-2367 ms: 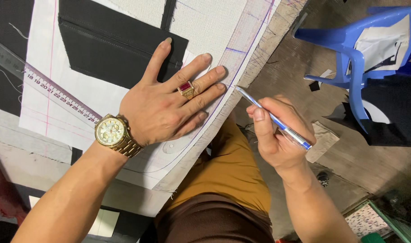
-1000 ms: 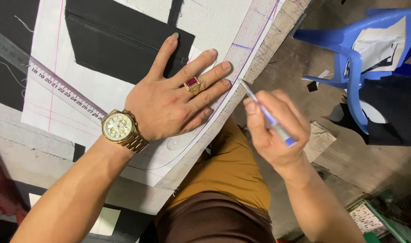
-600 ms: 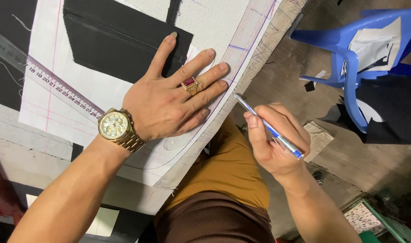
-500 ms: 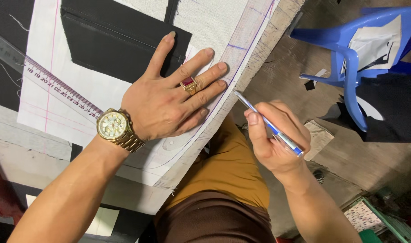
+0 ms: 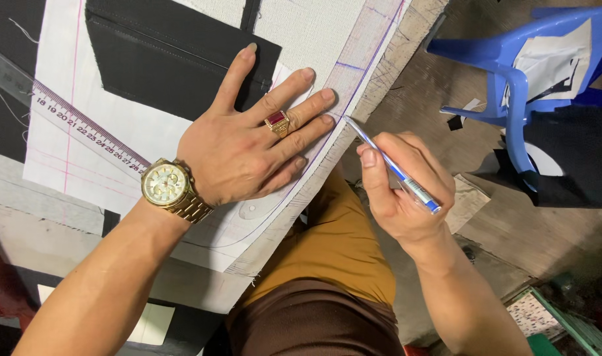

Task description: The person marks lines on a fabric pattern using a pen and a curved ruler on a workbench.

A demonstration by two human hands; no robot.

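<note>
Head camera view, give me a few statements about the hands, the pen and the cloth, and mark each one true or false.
1. The left hand lies flat on the white cloth. True.
2. The right hand holds scissors. False: it holds a pen.
3. The pen tip meets the cloth edge near the left fingertips. True.
4. The ruler lies on the blue chair. False: it lies on the cloth.

Left hand (image 5: 248, 148) flat, blocking white fabric (image 5: 301, 33) centre; ruler (image 5: 83, 125) just beside (wrist side). Blue chair (image 5: 512, 72) obstructs right floor; table edge passable.
</note>
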